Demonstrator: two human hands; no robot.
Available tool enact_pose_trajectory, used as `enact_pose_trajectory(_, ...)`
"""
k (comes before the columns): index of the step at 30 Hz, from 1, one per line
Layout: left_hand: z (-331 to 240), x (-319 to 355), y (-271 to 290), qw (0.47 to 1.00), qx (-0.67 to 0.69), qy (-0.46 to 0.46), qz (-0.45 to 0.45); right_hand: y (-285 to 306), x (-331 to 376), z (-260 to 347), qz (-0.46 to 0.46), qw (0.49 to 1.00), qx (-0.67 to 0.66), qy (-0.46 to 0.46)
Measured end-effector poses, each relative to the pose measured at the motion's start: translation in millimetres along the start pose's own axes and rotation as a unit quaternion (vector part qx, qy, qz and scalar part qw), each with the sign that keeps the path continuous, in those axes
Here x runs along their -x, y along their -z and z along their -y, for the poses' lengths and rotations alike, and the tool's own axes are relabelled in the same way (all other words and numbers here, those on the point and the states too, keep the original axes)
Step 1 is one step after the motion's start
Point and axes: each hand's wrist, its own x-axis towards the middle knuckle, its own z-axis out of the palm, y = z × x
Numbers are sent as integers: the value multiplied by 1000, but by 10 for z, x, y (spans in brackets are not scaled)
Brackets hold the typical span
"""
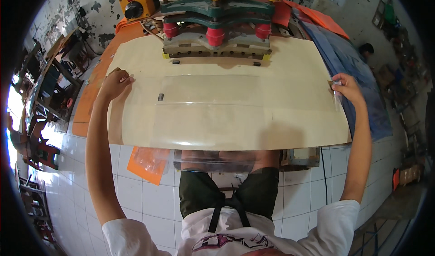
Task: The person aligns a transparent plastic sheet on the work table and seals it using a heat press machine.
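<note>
Cream work table (290, 133) filled the middle of the view, front edge bowed by the lens. At its far side sat the green press (217, 18) – red cylinders under the green crossbars, yellow knobs on top, grey base plate touching the table surface. Yellow control box (138, 3) stood just left of the press. Blue sheets (349, 61) hung off the table's right side; orange sheets (97, 81) showed along the left edge.

Clear plastic film (208, 97) lay flat on the table, spread from near the left edge across to the right edge, just in front of the press base. More of it hung below the front edge.

Left hand (115, 83) was closed, knuckles up, pinching the film's left end. Right hand (348, 86) was closed too, fingers clamped on the film's right end at the table edge – film looked pulled between the two. Small dark piece (160, 97) lay under or on the film near the left hand; couldn't tell which.
</note>
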Motion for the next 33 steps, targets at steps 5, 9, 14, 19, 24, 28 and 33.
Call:
enact_pose_trajectory(5, -71, -149, -59, 999, -29, -1, -24, -98, -121, -96, -71, 996, -51, -15)
enact_pose_trajectory(9, -149, -273, -94, 999, -15, 4, -32, -157, -201, -116, -119, 990, -76, -30)
enact_pose_trajectory(14, -15, -175, 56, 1000, -11, 17, 0, -299, -167, 75, -111, 986, -111, -61)
enact_pose_trajectory(19, -403, -41, 372, 997, 75, 11, 28, 60, 46, -211, -153, 976, -124, -97)
enact_pose_trajectory(24, -313, -133, 402, 999, 46, 6, 6, -25, -11, -221, -157, 976, -131, -75)
enact_pose_trajectory(28, -125, -283, 170, 996, 78, 8, 30, -131, -113, -245, -164, 979, -99, -68)
enact_pose_trajectory(33, -208, -399, -52, 998, 58, 7, 18, -104, -172, -454, -193, 976, -74, -76)
